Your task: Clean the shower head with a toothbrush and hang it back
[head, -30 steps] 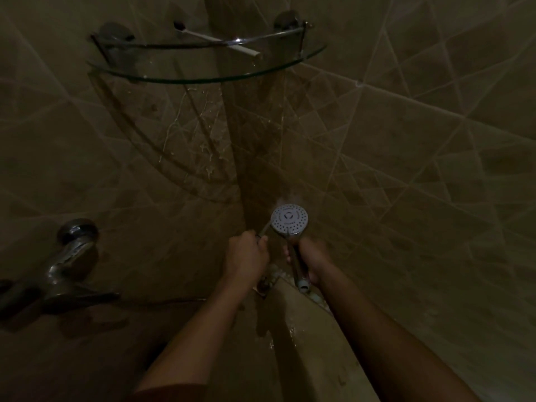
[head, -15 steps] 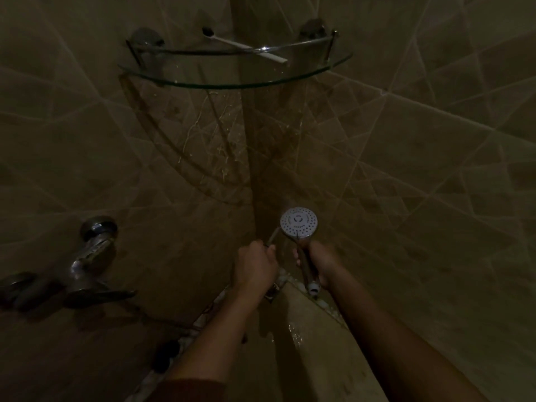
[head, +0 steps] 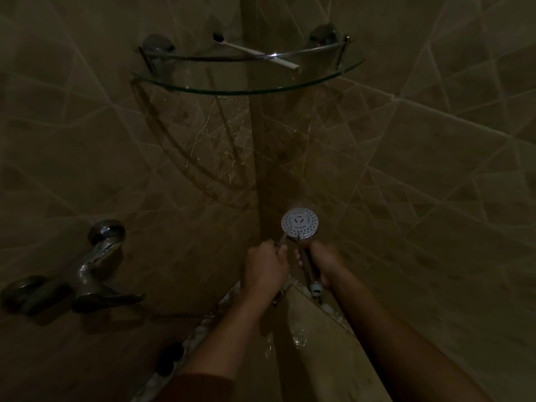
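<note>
A round chrome shower head faces up toward me in the tiled corner, its nozzle plate pale grey. My right hand grips its handle just below the head. My left hand is curled round a toothbrush, whose thin neck reaches up to the lower left rim of the shower head. Most of the brush is hidden in my fist. The room is dim.
A glass corner shelf with a chrome rail hangs above, with a second toothbrush lying on it. A chrome mixer tap sticks out of the left wall. A pale ledge with water on it lies below my hands.
The view has shifted, so the shelf and tap sit further right and lower. My hands keep their grips on the brush and the handle, with the brush still at the head's lower left rim.
</note>
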Tool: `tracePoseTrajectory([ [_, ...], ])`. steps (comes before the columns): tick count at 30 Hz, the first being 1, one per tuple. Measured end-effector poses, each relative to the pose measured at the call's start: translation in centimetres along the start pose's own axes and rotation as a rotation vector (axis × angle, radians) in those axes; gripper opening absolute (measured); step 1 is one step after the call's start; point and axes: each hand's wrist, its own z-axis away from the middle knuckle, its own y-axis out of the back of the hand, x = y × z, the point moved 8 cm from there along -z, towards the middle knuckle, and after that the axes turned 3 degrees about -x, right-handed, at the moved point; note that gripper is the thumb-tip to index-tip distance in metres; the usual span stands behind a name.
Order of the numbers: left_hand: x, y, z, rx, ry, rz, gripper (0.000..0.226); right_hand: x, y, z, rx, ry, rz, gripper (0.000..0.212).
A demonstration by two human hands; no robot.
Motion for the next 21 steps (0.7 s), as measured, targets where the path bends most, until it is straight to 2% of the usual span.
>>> tracePoseTrajectory([
  [6,1.8,-0.7,0.2,-0.032,-0.033,0.022,0.029,-0.9,-0.1,0.0,0.002,-0.008,-0.030,0.022],
  [11,0.1,0.3,-0.2,0.011,-0.003,-0.018,0.030,-1.0,0.3,0.2,0.029,-0.024,-0.007,0.024],
  [16,0.6,-1.9,0.3,-0.102,-0.106,0.035,0.027,-0.1,-0.9,1.0,0.006,-0.028,-0.029,0.019],
  [19,-0.1,-1.6,0.2,-0.082,-0.099,0.031,0.028,0.2,-1.3,1.5,0.007,-0.029,-0.006,0.015],
  [21,-1.6,-1.1,0.1,-0.069,-0.072,0.039,0.028,0.0,-1.5,1.7,0.003,-0.023,0.023,0.019],
])
